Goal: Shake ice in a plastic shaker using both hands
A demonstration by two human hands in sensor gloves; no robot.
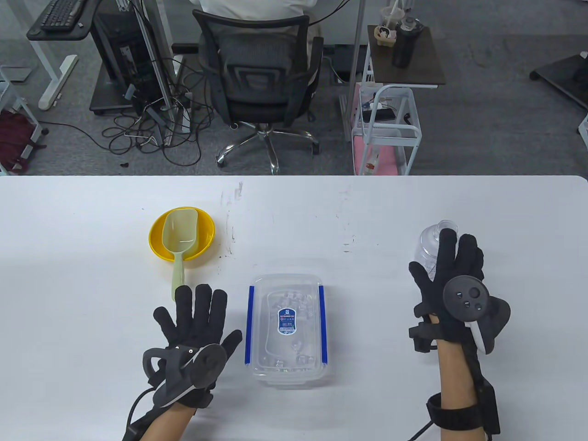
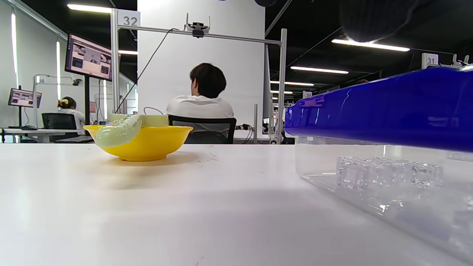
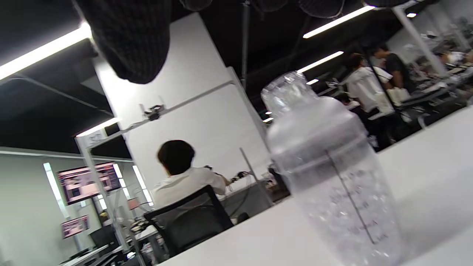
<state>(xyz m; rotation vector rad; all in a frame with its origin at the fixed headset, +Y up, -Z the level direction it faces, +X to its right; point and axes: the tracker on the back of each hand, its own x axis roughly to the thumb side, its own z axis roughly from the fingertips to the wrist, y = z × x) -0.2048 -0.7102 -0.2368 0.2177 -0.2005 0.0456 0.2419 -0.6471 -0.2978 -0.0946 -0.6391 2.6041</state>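
Note:
A clear plastic shaker [image 1: 428, 243] with its cap on stands upright on the white table [image 1: 92, 275] at the right. In the right wrist view the shaker [image 3: 325, 177] looks cloudy in its lower part. My right hand [image 1: 443, 273] is open just behind it, fingers spread, and I cannot tell whether they touch it. One gloved finger [image 3: 129, 37] hangs above the shaker's left. My left hand [image 1: 202, 321] lies open and flat on the table, left of a clear lidded box [image 1: 287, 330] with blue clips that holds ice cubes [image 2: 388, 173].
A yellow bowl [image 1: 158, 241] with a pale green scoop [image 1: 180, 236] in it stands at the back left; it also shows in the left wrist view [image 2: 147, 144]. The box's blue clip [image 2: 388, 107] is close to my left hand. An office chair [image 1: 259, 78] stands beyond the table.

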